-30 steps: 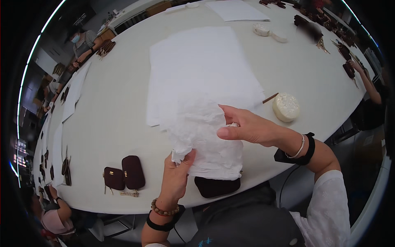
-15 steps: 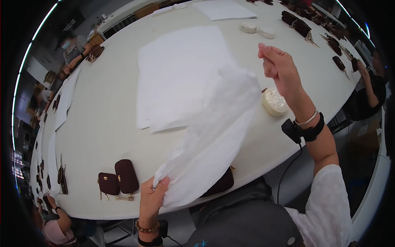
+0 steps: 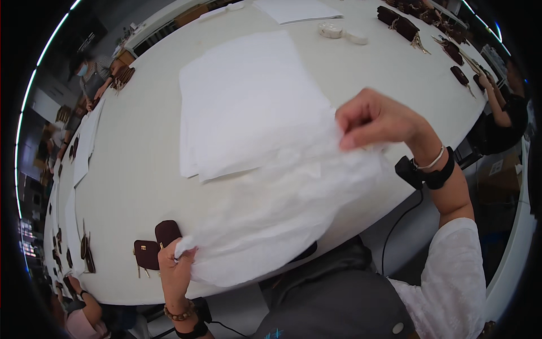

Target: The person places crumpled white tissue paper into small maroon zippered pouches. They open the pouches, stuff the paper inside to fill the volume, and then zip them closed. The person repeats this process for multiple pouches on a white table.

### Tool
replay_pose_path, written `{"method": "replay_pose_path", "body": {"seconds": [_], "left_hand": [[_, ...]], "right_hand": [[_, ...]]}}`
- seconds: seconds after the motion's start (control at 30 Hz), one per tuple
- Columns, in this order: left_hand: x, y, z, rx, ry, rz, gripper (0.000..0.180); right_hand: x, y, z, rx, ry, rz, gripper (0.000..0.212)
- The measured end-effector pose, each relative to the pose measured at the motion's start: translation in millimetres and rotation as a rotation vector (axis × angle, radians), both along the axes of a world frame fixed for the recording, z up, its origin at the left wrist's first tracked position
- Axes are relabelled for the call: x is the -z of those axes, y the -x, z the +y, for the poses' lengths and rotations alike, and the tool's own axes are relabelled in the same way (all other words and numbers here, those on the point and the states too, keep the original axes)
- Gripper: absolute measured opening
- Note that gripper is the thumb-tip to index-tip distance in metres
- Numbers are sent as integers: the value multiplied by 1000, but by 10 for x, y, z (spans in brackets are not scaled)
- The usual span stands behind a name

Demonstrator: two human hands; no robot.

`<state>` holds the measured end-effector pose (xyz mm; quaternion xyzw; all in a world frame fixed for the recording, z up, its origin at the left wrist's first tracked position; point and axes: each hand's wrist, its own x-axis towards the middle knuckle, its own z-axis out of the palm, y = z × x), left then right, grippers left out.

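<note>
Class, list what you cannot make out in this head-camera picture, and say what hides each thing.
1. Dark pouch at the table's near edge: mostly covered by the tissue sheet held between left hand and right hand.
2. Lower edge of the paper stack: under the same sheet.
3. Small dark items at the far rim: too small and bent by the lens.

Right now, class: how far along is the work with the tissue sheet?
Done: one tissue sheet is off the stack of sheets. In hand: left hand and right hand hold it stretched over the table. Left: the dark pouches lie unwrapped.
</note>
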<state>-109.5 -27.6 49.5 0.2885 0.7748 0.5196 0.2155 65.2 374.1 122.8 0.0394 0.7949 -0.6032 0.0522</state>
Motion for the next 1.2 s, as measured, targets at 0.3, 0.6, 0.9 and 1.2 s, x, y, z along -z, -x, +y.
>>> {"method": "replay_pose_path", "body": {"seconds": [0.3, 0.6, 0.9, 1.2], "left_hand": [[327, -100, 123, -258, -422, -728, 49], [192, -604, 792, -159, -464, -1049, 51], [281, -462, 777, -386, -774, -911, 45], [388, -424, 888, -393, -740, -922, 46]], "right_hand": [[502, -81, 135, 391, 159, 59, 55], [677, 300, -828, 50, 692, 30, 69], [665, 504, -289, 518, 849, 45, 48], [800, 328, -1040, 112, 160, 175, 53]]}}
